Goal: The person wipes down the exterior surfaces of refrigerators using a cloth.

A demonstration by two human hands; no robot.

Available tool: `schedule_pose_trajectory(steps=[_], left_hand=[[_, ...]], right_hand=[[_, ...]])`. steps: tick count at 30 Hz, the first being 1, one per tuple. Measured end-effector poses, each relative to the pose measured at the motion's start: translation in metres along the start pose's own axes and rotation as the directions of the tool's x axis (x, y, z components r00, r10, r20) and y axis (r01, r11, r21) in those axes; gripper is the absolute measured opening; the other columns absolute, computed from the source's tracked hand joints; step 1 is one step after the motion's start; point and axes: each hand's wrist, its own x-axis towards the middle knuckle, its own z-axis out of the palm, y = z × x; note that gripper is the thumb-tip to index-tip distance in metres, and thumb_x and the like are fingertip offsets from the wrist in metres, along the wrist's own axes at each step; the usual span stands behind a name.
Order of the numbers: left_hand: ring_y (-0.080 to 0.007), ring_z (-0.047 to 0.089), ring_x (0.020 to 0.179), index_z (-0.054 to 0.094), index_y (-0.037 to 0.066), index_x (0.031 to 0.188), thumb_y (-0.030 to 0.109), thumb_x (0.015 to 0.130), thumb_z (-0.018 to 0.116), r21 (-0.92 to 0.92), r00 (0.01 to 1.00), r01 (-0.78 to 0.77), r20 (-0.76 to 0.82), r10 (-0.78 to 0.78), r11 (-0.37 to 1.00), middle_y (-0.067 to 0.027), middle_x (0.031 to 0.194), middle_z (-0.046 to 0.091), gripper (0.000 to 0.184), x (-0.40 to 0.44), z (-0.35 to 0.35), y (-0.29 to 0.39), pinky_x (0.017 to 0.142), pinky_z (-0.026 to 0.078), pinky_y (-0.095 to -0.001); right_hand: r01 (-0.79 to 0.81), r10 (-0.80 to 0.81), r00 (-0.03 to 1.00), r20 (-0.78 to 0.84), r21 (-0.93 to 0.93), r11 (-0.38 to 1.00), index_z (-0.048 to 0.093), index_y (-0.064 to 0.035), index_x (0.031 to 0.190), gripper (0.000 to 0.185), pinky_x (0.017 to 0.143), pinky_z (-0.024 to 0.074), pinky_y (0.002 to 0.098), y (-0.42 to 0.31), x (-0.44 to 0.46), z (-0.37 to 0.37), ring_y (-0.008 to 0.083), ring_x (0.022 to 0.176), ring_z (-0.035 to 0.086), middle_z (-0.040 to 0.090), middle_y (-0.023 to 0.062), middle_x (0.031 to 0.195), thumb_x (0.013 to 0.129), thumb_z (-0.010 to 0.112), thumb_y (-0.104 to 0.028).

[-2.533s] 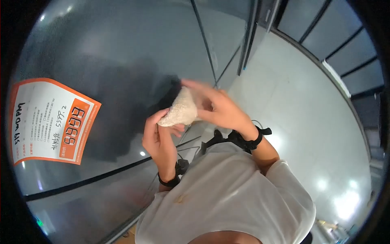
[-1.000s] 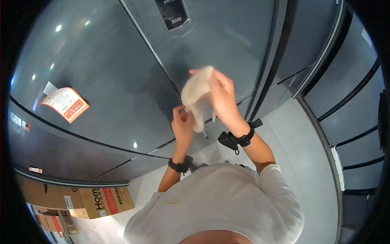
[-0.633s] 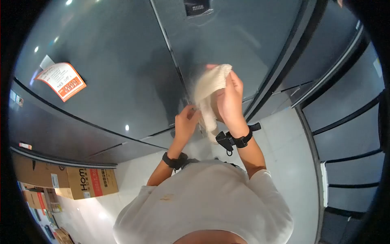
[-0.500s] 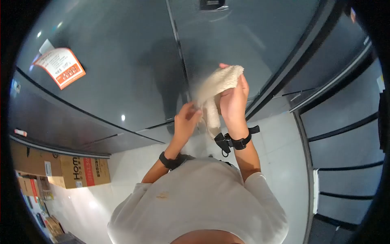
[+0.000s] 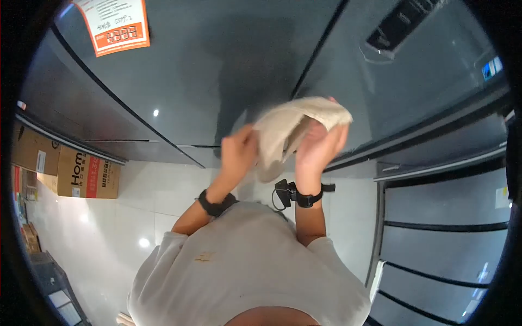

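Note:
A beige cloth (image 5: 274,127) is stretched in a loose arch between my two hands, with one end hanging down. My left hand (image 5: 237,152) is closed at the cloth's left edge; its fingertips are blurred and partly hidden. My right hand (image 5: 321,148), palm turned up, grips the right end, with the fabric draped over its fingers. Both hands are in front of the dark grey glossy cabinet doors (image 5: 179,70). A black strap is on each wrist, and the right one carries a small black device (image 5: 284,194).
An orange-and-white price tag (image 5: 122,32) is on the door at upper left. A black label strip (image 5: 399,27) is at upper right. Cardboard boxes (image 5: 95,176) stand on the pale tiled floor (image 5: 147,206) at left. Grey panelled units (image 5: 440,244) line the right side.
The cloth has opened out from a folded, hanging shape into a wider arch. My left hand has closed at its left edge. The view has turned and shifted, moving the tag up.

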Motion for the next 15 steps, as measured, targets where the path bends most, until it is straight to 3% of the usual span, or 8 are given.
schedule_pose_trajectory(steps=[1,2,4,6,9,12,14,15], left_hand=[[-0.0175,0.067,0.068,0.067,-0.002,0.104,0.002,0.093,0.057,-0.180,0.993,-0.053,-0.115,0.032,0.982,-0.0147,0.080,0.069,0.016,0.006,-0.019,0.017,0.063,0.052,-0.0318],[-0.0158,0.067,0.071,0.067,-0.003,0.106,0.000,0.094,0.056,-0.344,0.972,-0.124,-0.231,0.044,0.931,-0.0118,0.083,0.071,0.016,0.013,-0.039,0.035,0.066,0.053,-0.0287],[-0.0153,0.068,0.083,0.067,-0.002,0.111,-0.003,0.097,0.054,0.063,0.765,-0.427,-0.506,0.398,0.902,-0.0087,0.095,0.073,0.019,0.039,-0.080,0.058,0.076,0.053,-0.0264],[-0.0152,0.066,0.096,0.064,-0.003,0.120,0.000,0.098,0.056,0.198,0.527,-0.575,-0.651,0.545,0.794,-0.0115,0.109,0.071,0.024,0.058,-0.115,0.092,0.084,0.052,-0.0272],[-0.0220,0.066,0.105,0.057,-0.003,0.132,-0.003,0.095,0.055,0.313,0.365,-0.614,-0.701,0.612,0.725,-0.0162,0.120,0.067,0.037,0.081,-0.142,0.109,0.095,0.049,-0.0357],[-0.0343,0.060,0.112,0.049,-0.003,0.141,-0.001,0.090,0.057,0.606,0.452,-0.491,-0.437,0.778,0.626,-0.0207,0.123,0.062,0.052,0.093,-0.144,0.061,0.104,0.042,-0.0487],[-0.0457,0.053,0.118,0.045,-0.003,0.144,0.002,0.084,0.060,0.670,0.603,-0.440,-0.273,0.749,0.598,-0.0243,0.125,0.058,0.062,0.086,-0.131,0.016,0.108,0.034,-0.0594],[-0.0479,0.050,0.120,0.044,-0.002,0.145,0.005,0.083,0.061,0.668,0.628,-0.453,-0.231,0.743,0.590,-0.0248,0.126,0.057,0.064,0.082,-0.120,-0.012,0.108,0.032,-0.0624]], right_hand=[[0.127,-0.131,0.991,-0.015,-0.145,0.981,0.056,-0.0018,0.123,0.034,0.098,0.0518,0.0391,-0.003,0.003,0.007,0.0225,0.112,0.060,0.060,0.0098,0.120,0.107,0.044,-0.029],[0.287,-0.275,0.958,0.085,-0.203,0.936,0.057,0.0009,0.122,0.036,0.100,0.0514,0.0397,0.001,0.012,0.010,0.0237,0.114,0.060,0.060,0.0102,0.122,0.108,0.041,-0.028],[0.513,-0.475,0.858,0.193,-0.289,0.808,0.060,0.0026,0.123,0.032,0.091,0.0525,0.0366,0.004,0.030,0.033,0.0249,0.107,0.062,0.063,0.0143,0.117,0.098,0.042,-0.007],[0.768,-0.642,0.640,0.422,-0.382,0.515,0.058,0.0045,0.127,0.040,0.098,0.0474,0.0404,-0.004,0.045,0.068,0.0294,0.112,0.060,0.062,0.0179,0.122,0.089,0.042,0.001],[0.835,-0.627,0.550,0.551,-0.359,0.417,0.055,0.0037,0.132,0.048,0.107,0.0378,0.0490,0.028,0.051,0.083,0.0396,0.119,0.055,0.060,0.0240,0.129,0.086,0.052,-0.007],[0.865,-0.533,0.499,0.684,-0.436,0.251,0.038,0.0049,0.146,0.065,0.114,0.0281,0.0552,0.082,0.040,0.044,0.0446,0.134,0.043,0.047,0.0287,0.143,0.092,0.060,-0.023],[0.811,-0.460,0.570,0.681,-0.557,0.181,0.034,0.0026,0.149,0.066,0.114,0.0195,0.0618,0.114,0.022,0.011,0.0485,0.140,0.032,0.039,0.0298,0.149,0.092,0.060,-0.020],[0.767,-0.408,0.620,0.670,-0.628,0.135,0.031,0.0014,0.151,0.068,0.115,0.0152,0.0645,0.130,0.013,-0.008,0.0501,0.143,0.027,0.035,0.0303,0.151,0.092,0.059,-0.018]])
